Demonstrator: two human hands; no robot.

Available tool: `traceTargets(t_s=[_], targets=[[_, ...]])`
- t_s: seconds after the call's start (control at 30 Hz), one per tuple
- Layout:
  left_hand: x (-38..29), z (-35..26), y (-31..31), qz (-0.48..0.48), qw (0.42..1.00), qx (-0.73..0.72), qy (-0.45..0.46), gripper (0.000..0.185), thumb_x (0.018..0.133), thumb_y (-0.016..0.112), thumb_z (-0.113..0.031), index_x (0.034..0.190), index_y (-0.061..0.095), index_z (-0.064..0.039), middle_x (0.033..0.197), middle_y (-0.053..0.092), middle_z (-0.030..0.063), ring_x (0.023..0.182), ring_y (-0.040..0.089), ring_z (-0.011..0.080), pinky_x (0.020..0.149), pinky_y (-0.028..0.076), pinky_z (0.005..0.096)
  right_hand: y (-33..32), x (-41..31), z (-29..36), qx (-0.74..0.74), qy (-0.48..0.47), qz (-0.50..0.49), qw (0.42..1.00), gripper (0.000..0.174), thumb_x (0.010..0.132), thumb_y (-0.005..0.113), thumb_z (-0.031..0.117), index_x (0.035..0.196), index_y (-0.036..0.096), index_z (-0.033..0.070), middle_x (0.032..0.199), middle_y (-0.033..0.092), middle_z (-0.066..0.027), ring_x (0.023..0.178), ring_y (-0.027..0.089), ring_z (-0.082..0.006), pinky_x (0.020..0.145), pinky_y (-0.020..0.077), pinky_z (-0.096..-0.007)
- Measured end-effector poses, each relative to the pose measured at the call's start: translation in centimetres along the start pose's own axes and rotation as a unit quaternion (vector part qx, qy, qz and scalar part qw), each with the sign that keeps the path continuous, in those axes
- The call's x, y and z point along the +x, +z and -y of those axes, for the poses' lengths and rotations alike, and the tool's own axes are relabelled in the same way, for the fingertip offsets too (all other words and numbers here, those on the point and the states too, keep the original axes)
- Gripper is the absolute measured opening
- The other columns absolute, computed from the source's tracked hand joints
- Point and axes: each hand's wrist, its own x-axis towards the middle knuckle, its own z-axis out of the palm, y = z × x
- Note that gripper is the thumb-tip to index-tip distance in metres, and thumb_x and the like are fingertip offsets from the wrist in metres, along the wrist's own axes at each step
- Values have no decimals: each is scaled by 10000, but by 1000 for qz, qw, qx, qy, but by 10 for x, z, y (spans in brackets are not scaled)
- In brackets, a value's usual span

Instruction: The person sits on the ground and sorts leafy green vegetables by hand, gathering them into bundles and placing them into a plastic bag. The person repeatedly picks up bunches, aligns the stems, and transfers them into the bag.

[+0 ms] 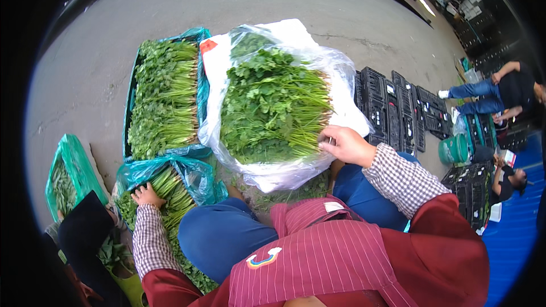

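In front of me is a white foam box lined with clear plastic film [260, 175], heaped with fresh coriander [273, 102], leaves to the left and stem ends to the right. At the near right corner of the heap, my right hand [347, 143] touches the stem ends with bent fingers; whether it grips any is hidden. My left hand [147, 196] rests with fingers spread on more bunched greens [170, 187] beside my left knee, in a container lined with teal plastic [196, 181]. Both forearms wear checked sleeve covers.
A teal-lined crate of stacked coriander [164, 98] stands left of the foam box. Farther left are a green-lined box [74, 170] and a person's dark sleeve [85, 226]. Black plastic crates [384, 106], a green bucket [453, 149] and two other people are on the right.
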Motion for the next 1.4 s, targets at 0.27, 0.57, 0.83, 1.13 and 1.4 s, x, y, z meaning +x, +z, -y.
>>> traceTargets(t_s=[0.27,0.57,0.83,1.13,1.4], targets=[[-105,-14,-100,-321,909,-128,233,659,788,800,-388,1322,615,-48,1145,704,190,1027,684,351,875,552,439,-29,20,-44,-123,39,-161,978,260,859,718,244,1011,675,37,973,673,-169,939,670,-358,846,529,-452],[-320,-186,-243,-473,657,-259,526,563,827,790,-184,1343,604,-56,1278,643,174,1176,614,361,1010,490,438,-51,29,-51,-42,36,-176,983,187,830,703,214,925,709,54,891,714,-164,877,692,-364,784,535,-475],[-337,-262,-251,-501,609,-189,585,630,863,742,-173,1447,517,-93,1468,519,142,1380,463,359,1197,297,530,-81,-8,0,204,-133,-231,942,134,894,704,135,927,668,11,873,668,-113,731,662,-211,681,518,-352],[-371,-238,-262,-418,588,-332,608,174,888,731,-70,1059,735,-34,852,721,137,740,701,293,660,557,358,-101,-24,24,546,-151,-56,822,177,1042,596,178,1126,618,24,960,701,-48,767,643,-83,689,544,-233],[-312,-240,-241,-45,583,-558,589,192,1032,609,-119,1109,667,47,869,721,40,810,660,81,731,524,231,-73,-3,39,552,-111,-39,826,309,990,691,202,1215,639,-3,950,695,-21,756,597,-58,675,504,-223]])
